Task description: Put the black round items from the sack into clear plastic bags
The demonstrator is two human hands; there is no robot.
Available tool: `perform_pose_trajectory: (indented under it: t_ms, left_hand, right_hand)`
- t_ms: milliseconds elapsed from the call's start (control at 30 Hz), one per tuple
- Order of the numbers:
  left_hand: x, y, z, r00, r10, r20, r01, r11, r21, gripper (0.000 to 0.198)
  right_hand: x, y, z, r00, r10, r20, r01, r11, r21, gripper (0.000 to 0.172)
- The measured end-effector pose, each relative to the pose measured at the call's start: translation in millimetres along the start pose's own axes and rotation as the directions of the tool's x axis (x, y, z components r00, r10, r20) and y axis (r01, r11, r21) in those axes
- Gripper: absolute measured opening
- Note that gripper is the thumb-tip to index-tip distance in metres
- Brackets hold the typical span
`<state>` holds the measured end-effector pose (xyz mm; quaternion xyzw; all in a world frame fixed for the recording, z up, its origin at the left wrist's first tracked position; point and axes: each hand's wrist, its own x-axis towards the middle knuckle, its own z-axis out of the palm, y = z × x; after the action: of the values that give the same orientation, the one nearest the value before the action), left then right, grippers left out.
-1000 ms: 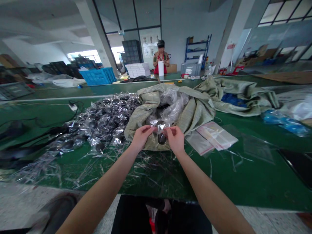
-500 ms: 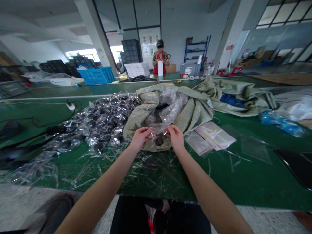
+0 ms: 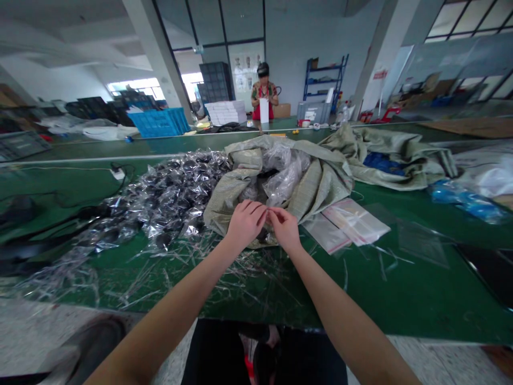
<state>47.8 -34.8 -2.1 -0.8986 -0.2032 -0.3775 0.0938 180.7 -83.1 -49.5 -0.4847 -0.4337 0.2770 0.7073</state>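
Thin clear plastic strips (image 3: 248,270): lay loose on the flat green tabletop (image 3: 360,305), nearer than both hands, in no order.
Bare right hand (image 3: 285,227): thumb and fingertips were pinched narrow, apparently on film.
Bare left hand (image 3: 246,222): fingers arched to meet the right fingertips; its grip was hidden and could not be told.
Black rounded piece in clear film (image 3: 262,235): below and between the hands, largely covered, presumably so both could reach its film.
Open pale-green woven sack (image 3: 218,206): under and beyond the hands, rim folded outward, probably for access.
Heap of black pieces in shiny clear wrap (image 3: 176,187): left of the left hand, beside the sack, seemingly gathered apart.
Flat clear plastic bags (image 3: 356,222): near the right hand, on its right, likely for easy reach.
Co-worker in red apron (image 3: 255,99): well beyond the hands, behind an upright white box (image 3: 264,110).
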Motion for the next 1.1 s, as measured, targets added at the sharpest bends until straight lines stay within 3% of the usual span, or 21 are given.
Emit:
perform_pose_trajectory:
  t_ms: [167, 400, 633, 700, 767, 800, 867, 933, 967, 1033, 1100]
  left_hand:
    - [8.0, -1.9, -1.6, 0.995, 0.069, 0.072, -0.075, 0.993, 0.086, 0.023]
    - [8.6, -9.8, 0.9, 0.985, 0.136, 0.104, -0.147, 0.983, 0.107, 0.023]
    - [7.7, -12.9, 8.3, 0.996, 0.0, 0.093, 0.003, 1.0, -0.028, 0.019]
    - [9.1, -13.1, 9.5, 0.994, -0.096, 0.044, 0.101, 0.989, -0.107, 0.016]
    - [12.7, -15.9, 9.5, 0.956, -0.291, -0.03, 0.276, 0.932, -0.235, 0.011]
    - [15.1, -19.1, 8.8, 0.903, -0.425, -0.062, 0.384, 0.863, -0.328, 0.009]
    - [20.1, -29.4, 5.3, 0.719, -0.692, -0.064, 0.528, 0.604, -0.597, 0.008]
    - [22.8, -44.1, -1.2, 0.528, -0.846, 0.072, 0.467, 0.219, -0.856, 0.009]
    - [22.4, -52.2, -5.4, 0.462, -0.873, 0.153, 0.375, 0.036, -0.926, 0.008]
    - [17.5, -67.0, -14.6, 0.388, -0.88, 0.274, 0.195, -0.212, -0.958, 0.008]
    - [8.0, -75.9, -22.2, 0.383, -0.862, 0.332, 0.122, -0.309, -0.943, 0.011]
  right_hand:
    - [-1.4, -2.6, -2.5, 0.996, -0.083, 0.044, 0.088, 0.988, -0.126, 0.022]
    - [-3.1, -11.0, -7.0, 0.971, -0.2, 0.129, 0.234, 0.901, -0.365, 0.023]
    - [-5.4, -17.8, -6.4, 0.97, -0.211, 0.123, 0.242, 0.893, -0.38, 0.023]
    - [-6.4, -16.5, -5.6, 0.973, -0.197, 0.118, 0.228, 0.895, -0.385, 0.021]
    - [-7.6, -13.3, -4.1, 0.981, -0.165, 0.105, 0.193, 0.908, -0.371, 0.019]
    - [-8.1, -11.0, -3.1, 0.985, -0.146, 0.088, 0.168, 0.923, -0.346, 0.018]
    - [-8.5, -5.9, -0.7, 0.994, -0.107, 0.025, 0.11, 0.962, -0.25, 0.019]
    - [-7.6, -0.9, 1.6, 0.997, -0.063, -0.053, 0.056, 0.99, -0.13, 0.021]
    - [-6.8, 1.2, 2.5, 0.995, -0.04, -0.088, 0.033, 0.997, -0.075, 0.022]
    - [-4.7, 4.0, 3.3, 0.991, 0.006, -0.134, -0.006, 1.0, 0.001, 0.024]
    - [-2.7, 4.8, 2.8, 0.986, 0.044, -0.159, -0.038, 0.999, 0.038, 0.026]
